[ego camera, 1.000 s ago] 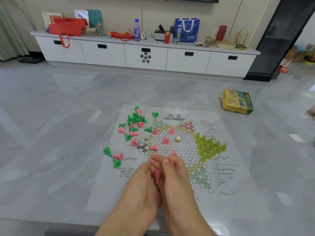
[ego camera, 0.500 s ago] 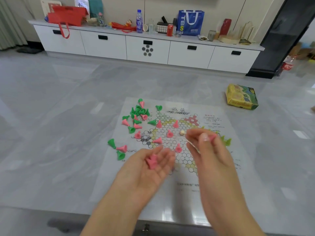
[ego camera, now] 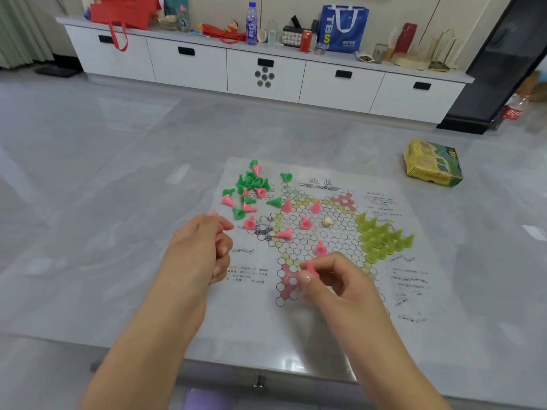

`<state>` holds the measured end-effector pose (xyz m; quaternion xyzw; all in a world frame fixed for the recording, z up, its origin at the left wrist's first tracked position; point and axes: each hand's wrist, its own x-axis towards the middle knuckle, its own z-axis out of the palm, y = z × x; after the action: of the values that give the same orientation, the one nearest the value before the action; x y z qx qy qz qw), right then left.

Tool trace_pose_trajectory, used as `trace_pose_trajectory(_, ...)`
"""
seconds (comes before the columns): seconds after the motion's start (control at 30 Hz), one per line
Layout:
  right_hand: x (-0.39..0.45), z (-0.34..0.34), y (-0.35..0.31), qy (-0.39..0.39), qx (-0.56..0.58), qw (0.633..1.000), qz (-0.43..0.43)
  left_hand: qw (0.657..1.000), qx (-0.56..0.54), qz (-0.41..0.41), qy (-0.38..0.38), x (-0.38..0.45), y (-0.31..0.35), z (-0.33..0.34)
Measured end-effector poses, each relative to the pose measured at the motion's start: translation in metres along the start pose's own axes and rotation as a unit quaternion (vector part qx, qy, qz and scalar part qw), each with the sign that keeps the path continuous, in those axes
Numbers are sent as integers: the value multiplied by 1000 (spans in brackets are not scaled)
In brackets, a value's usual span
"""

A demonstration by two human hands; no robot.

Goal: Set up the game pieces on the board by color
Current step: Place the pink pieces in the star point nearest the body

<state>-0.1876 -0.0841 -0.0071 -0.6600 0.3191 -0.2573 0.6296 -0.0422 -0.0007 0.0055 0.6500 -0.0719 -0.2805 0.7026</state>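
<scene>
A paper game board (ego camera: 325, 321) with a hexagon-cell star lies on the grey table. My right hand (ego camera: 334, 284) pinches a pink cone piece (ego camera: 311, 268) just above the board's near pink corner (ego camera: 288, 281). My left hand (ego camera: 201, 250) is curled beside the board's left edge, gripping pink pieces that barely show between the fingers. Loose pink cones (ego camera: 305, 223) lie scattered on the cells. A mixed heap of green and pink cones (ego camera: 250, 187) sits at the board's far left. Yellow-green cones (ego camera: 381, 236) fill the right corner. A small white bead (ego camera: 327, 221) rests mid-board.
A yellow-green game box (ego camera: 432, 164) lies on the table to the far right. The table's front edge (ego camera: 260, 377) runs just below my forearms. A white cabinet (ego camera: 266, 69) with bags, bottles and cans stands across the floor.
My left hand has closed over the pink pieces and moved left off the board. My right hand has come down and toward me with one pink cone, to the near pink corner.
</scene>
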Motion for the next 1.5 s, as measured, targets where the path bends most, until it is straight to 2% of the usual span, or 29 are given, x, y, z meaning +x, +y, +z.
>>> trace_pose_trajectory(0.17,9,-4,16,26,-167,985,-23,1000,22,11,3,1,-1,0)
trace_pose_trajectory(0.43,8,4,20,-23,-234,970,-65,999,46,0,-5,5,1,1)
trace_pose_trajectory(0.63,8,-1,21,-9,-280,953,-113,998,59,12,18,5,3,0)
trace_pose_trajectory(0.77,5,-4,21,-43,-265,961,-72,998,63,-4,24,7,4,3)
trace_pose_trajectory(1.03,3,0,27,-65,-372,918,-120,997,66,-22,-18,2,4,16)
trace_pose_trajectory(1.5,1,3,26,-69,-410,899,-138,996,64,-23,-62,1,0,21)
